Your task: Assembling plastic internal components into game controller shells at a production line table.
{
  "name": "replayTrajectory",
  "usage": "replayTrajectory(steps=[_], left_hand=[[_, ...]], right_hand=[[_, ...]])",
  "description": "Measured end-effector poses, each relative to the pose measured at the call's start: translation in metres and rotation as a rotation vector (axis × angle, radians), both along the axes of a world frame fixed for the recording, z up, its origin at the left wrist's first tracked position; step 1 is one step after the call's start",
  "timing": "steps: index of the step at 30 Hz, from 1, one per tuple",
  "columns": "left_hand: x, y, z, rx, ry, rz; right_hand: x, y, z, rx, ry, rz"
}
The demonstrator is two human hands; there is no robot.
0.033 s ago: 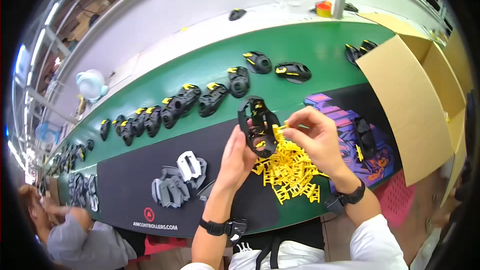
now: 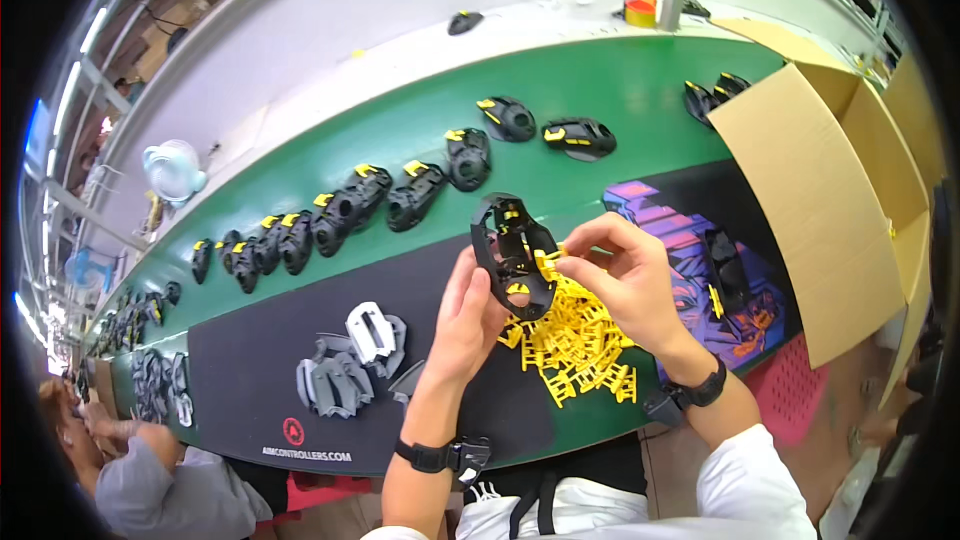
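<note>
My left hand (image 2: 467, 322) is closed round the lower left side of a black hollow plastic shell (image 2: 487, 252), its open inside facing up. Pinched in the thumb and fingers of my right hand (image 2: 632, 280) is a small yellow plastic clip (image 2: 549, 263). The clip is at the right edge of the shell; whether it is seated there I cannot tell. Another bit of yellow shows inside the shell's lower end. Right below both hands lies a heap of yellow plastic clips (image 2: 580, 345), partly covered by my right hand.
Black shells with yellow parts (image 2: 415, 195) stand along the green table (image 2: 640, 90). Grey curved pieces (image 2: 335, 380) and a white one (image 2: 371, 332) lie on the black mat (image 2: 240, 365). At right are another black shell (image 2: 727, 270) and a cardboard box (image 2: 800, 200). A person (image 2: 165, 470) sits at left.
The whole view has shifted slightly. Both hands keep their holds; the yellow clip in my right hand has turned a little at the shell's right edge.
</note>
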State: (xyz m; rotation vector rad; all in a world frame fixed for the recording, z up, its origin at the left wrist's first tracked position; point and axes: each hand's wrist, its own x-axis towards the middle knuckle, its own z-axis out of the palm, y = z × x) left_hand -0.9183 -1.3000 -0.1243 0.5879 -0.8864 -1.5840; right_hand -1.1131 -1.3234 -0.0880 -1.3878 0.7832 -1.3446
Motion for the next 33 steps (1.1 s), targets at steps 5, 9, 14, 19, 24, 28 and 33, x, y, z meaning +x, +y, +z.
replayTrajectory(steps=[5, 9, 14, 19, 24, 28, 33], left_hand=[[-0.021, 0.000, 0.009, -0.047, -0.160, -0.064], [-0.028, 0.004, -0.004, -0.058, -0.238, -0.076], [-0.029, 0.003, 0.004, -0.042, -0.064, -0.043], [-0.029, 0.005, -0.002, -0.111, -0.075, -0.068], [-0.031, 0.005, 0.002, -0.100, -0.134, -0.084], [-0.030, 0.005, 0.000, -0.062, -0.211, -0.055], [-0.016, 0.004, 0.005, 0.030, 0.012, -0.116]], right_hand=[[-0.008, -0.002, -0.006, -0.130, 0.229, -0.189], [-0.005, -0.006, -0.009, -0.166, 0.243, -0.180], [-0.012, -0.009, -0.009, -0.231, 0.270, -0.220], [-0.009, -0.008, -0.008, -0.308, 0.360, -0.228], [-0.009, -0.005, -0.008, -0.441, 0.464, -0.326], [-0.006, -0.006, -0.009, -0.518, 0.476, -0.327], [0.001, -0.011, -0.006, -0.083, 0.227, -0.009]])
